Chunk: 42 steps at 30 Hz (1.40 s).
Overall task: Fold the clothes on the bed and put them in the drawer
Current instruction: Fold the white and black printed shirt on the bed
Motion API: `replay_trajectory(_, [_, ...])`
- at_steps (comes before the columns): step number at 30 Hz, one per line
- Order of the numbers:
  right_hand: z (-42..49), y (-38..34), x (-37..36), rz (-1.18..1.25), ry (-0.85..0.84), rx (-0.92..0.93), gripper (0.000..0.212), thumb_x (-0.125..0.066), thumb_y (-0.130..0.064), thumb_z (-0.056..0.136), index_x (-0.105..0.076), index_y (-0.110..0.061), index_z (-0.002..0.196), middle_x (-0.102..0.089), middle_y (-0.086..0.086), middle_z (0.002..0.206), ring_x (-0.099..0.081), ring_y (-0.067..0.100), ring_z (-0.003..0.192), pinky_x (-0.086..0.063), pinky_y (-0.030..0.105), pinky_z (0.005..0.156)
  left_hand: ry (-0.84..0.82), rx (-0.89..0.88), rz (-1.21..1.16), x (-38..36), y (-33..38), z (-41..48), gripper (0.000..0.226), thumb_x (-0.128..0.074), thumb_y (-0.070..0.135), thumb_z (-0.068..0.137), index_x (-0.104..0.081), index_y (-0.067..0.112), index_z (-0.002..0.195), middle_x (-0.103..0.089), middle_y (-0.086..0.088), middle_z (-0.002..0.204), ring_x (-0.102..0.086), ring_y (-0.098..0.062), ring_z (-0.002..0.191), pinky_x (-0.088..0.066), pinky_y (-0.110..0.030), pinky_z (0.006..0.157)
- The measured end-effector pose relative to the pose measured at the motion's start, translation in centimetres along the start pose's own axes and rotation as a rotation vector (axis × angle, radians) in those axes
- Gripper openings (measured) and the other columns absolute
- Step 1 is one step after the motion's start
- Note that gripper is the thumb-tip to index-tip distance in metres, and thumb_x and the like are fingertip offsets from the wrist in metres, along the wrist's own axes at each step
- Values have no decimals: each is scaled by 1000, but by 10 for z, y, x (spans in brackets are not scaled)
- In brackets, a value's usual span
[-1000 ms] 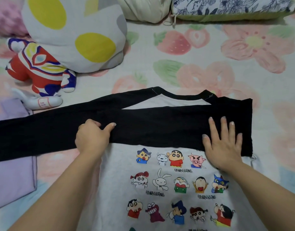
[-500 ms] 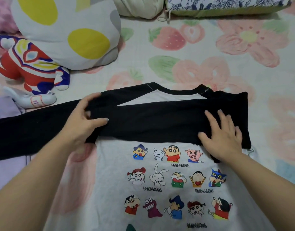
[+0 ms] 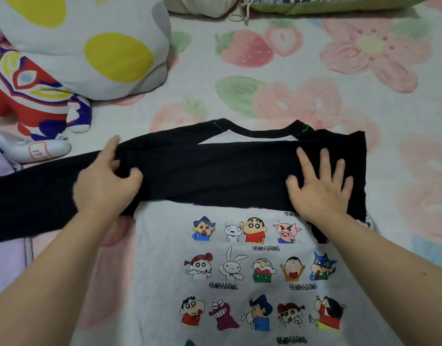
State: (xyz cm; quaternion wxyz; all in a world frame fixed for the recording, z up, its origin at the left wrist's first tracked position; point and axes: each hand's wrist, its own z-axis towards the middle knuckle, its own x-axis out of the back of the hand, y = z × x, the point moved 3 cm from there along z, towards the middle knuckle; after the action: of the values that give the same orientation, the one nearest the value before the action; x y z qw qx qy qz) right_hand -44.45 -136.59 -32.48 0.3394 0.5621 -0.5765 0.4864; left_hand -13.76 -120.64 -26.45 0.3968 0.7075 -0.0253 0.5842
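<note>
A grey shirt [image 3: 165, 275] with cartoon prints and black sleeves lies flat on the bed. One black sleeve [image 3: 215, 176] is folded across the chest from the right. The other black sleeve [image 3: 32, 201] stretches out to the left. My left hand [image 3: 102, 186] grips the black fabric at the left shoulder, thumb under a fold and fingers over the top edge. My right hand [image 3: 319, 188] presses flat with spread fingers on the folded sleeve near the right shoulder.
A red, blue and white plush figure [image 3: 32, 101] and a white cushion with yellow spots [image 3: 95, 41] lie at the back left. Pillows [image 3: 314, 3] line the far edge. A lilac cloth [image 3: 5, 260] lies at the left. The bedsheet [image 3: 302, 78] has strawberry and flower prints.
My left hand has shifted from resting on the sleeve to reaching up over the shoulder and gripping the black fabric. The right hand stays pressed on the folded sleeve.
</note>
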Motion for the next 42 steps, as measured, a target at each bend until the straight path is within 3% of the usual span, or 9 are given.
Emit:
replay_trajectory(2, [-5, -20, 6, 60, 126, 52, 66, -35, -47, 84, -11, -39, 145, -4, 4, 158, 4, 32, 144, 0, 49, 115, 253, -200, 184, 1, 32, -21, 45, -45, 31, 79, -61, 15, 118, -68, -15, 91, -57, -39, 90, -44, -42, 76])
replay_trajectory(5, [-16, -60, -3, 151, 139, 295, 63, -33, -45, 86, -15, -39, 146, -8, 2, 158, -1, 25, 145, -1, 44, 115, -210, -589, 195, -62, 96, -66, 44, -34, 35, 88, -63, 19, 117, -64, -16, 112, -57, -38, 106, -43, -50, 91])
replay_trajectory(8, [-8, -48, -24, -25, 47, 378, 59, -21, -56, 91, 11, -47, 141, 13, -6, 157, 13, 19, 144, 10, 40, 115, -524, -370, 370, -113, 88, -62, 46, -20, 55, 93, -13, 55, 139, 0, 14, 157, 10, -21, 144, 10, -64, 106])
replay_trajectory(14, [23, 10, -16, -104, 111, 293, 65, -8, -74, 79, 18, -50, 134, 4, -2, 158, 4, 20, 145, 4, 43, 115, -499, -199, 479, -87, 10, -11, 67, -1, 93, 56, 33, 72, 110, 39, 25, 136, 30, -15, 138, 14, -69, 100])
replay_trajectory(26, [26, 8, -17, -158, 121, 286, 65, -8, -71, 80, 13, -48, 137, 0, 1, 159, 2, 24, 145, 2, 45, 115, -318, -304, 499, -90, 2, -15, 90, -7, 95, 53, 36, 57, 123, 38, 15, 141, 26, -16, 139, 18, -59, 104])
replay_trajectory(31, [12, -8, -2, -144, 24, 170, 65, -8, -67, 86, 7, -42, 145, 8, 1, 158, 8, 24, 145, 1, 50, 116, -183, -352, 292, -54, 3, -36, 71, -31, 72, 81, -7, 48, 143, 27, 5, 150, 30, -15, 138, 29, -40, 105])
replay_trajectory(36, [-56, -129, -7, 161, 47, 400, 68, -28, -53, 83, -26, -27, 145, -10, 11, 157, -3, 29, 144, -5, 43, 116, 432, 166, -165, 55, -73, -40, 71, -54, 45, 77, -31, 29, 143, -19, -19, 146, -21, -29, 131, -12, -30, 106])
replay_trajectory(39, [-84, -218, -30, 174, -23, 657, 54, -32, -46, 93, -27, -31, 145, -10, 5, 158, -3, 23, 145, -3, 39, 116, 566, 647, -429, 114, -148, -26, 72, -63, 34, 82, -25, 19, 142, -25, -19, 142, -37, -24, 123, -26, -24, 99])
replay_trajectory(42, [-83, -254, -60, 4, -50, 667, 53, -23, -45, 96, -13, -35, 147, -6, 3, 158, 0, 24, 145, -1, 43, 117, 542, 880, -547, 143, -206, -17, 72, -65, 30, 80, -25, 16, 139, -39, -24, 139, -49, -36, 120, -39, -45, 103])
